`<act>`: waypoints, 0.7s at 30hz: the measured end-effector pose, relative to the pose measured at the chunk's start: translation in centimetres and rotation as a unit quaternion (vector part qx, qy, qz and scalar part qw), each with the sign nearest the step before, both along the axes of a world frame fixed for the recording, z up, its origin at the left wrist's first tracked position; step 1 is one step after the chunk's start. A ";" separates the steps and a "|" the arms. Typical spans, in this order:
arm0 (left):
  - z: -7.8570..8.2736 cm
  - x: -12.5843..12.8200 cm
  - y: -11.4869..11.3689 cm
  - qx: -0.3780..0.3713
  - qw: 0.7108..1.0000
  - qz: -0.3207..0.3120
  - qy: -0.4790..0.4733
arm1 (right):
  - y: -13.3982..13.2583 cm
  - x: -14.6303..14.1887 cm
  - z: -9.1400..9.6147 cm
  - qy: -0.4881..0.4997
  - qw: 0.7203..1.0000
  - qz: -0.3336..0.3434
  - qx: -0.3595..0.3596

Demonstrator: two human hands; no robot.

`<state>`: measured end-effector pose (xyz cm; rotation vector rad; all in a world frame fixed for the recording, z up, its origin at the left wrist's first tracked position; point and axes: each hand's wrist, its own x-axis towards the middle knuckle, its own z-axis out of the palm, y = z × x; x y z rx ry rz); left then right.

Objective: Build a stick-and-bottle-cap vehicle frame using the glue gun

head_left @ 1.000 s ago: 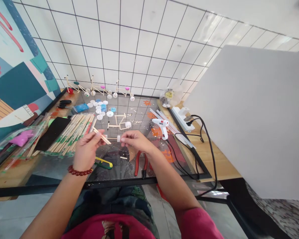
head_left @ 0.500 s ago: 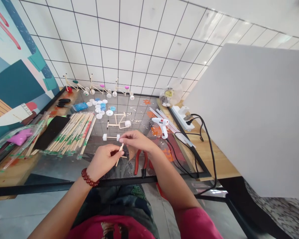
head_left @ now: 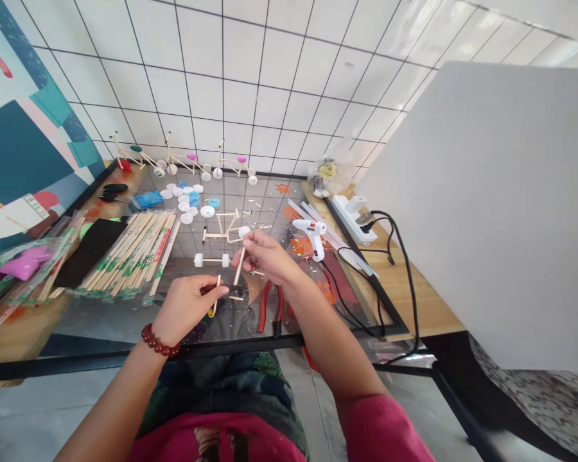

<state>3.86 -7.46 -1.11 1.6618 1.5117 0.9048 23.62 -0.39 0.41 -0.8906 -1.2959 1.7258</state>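
— Pale wood over glass: pinched near-upright in the right hand (head_left: 268, 255), a thin long stick (head_left: 239, 268); nipped between thumb and forefinger of the left hand (head_left: 187, 309), a short stick (head_left: 216, 290).
— Both grips closed, then?
— Closed and narrow, fingertips only. Nothing else visible in either palm.
— Where, exactly?
— Above the near edge of the glass table (head_left: 106, 324), just in front of the wheeled axle (head_left: 212, 260), with the red-handled pliers (head_left: 268, 311) lying below the right wrist.
— And around them?
— Packs of chopsticks (head_left: 130, 253) to the left, white and blue bottle caps (head_left: 187, 196) farther back, a half-built frame (head_left: 224, 228) beyond the axle. Three small stick bicycles (head_left: 183, 160) lined along the tiled wall (head_left: 270, 77). A white glue gun (head_left: 311, 232) and a power strip (head_left: 351, 218) to the right.
— Handling?
— Judging by thickness: feather-light, stiff along the grain, probably quick to snap if bent, and smooth enough to roll out of a slack pinch.
— Best hold?
— Likely near the upper end for the long piece, as here, leaving the lower tip free. Around the middle for the short one, with light pressure from the pads and no squeeze across the span.
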 end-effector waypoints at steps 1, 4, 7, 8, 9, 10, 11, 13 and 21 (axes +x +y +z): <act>0.0 -0.2 0.2 0.015 0.999 -0.010 0.032 | 0.2 0.2 0.1 0.008 1.000 -0.024 0.002; 0.3 -0.3 0.6 0.037 0.994 -0.048 0.094 | 0.6 0.7 0.2 0.021 0.999 -0.041 -0.002; 0.8 0.1 0.8 0.066 0.984 -0.076 0.146 | 0.8 1.0 0.3 0.028 0.998 0.012 -0.049; 1.0 0.1 0.8 0.085 0.980 -0.069 0.164 | 0.9 1.0 0.3 0.031 0.997 0.026 -0.062; 1.1 -0.1 0.9 0.110 0.976 -0.048 0.183 | 0.9 1.1 0.2 0.035 0.996 0.032 -0.070; 1.3 -0.4 0.9 0.135 0.970 -0.015 0.202 | 0.9 1.1 0.2 0.041 0.996 0.029 -0.070; 1.4 -0.8 1.0 0.156 0.963 0.023 0.220 | 1.0 1.1 0.1 0.048 0.997 0.021 -0.064; 1.4 -1.8 1.4 0.163 0.949 0.081 0.257 | 1.1 1.1 -0.1 0.055 0.998 0.004 -0.043; -0.1 -4.2 5.2 0.111 0.949 0.014 0.294 | 1.5 0.8 -1.1 -0.100 0.990 -0.004 0.102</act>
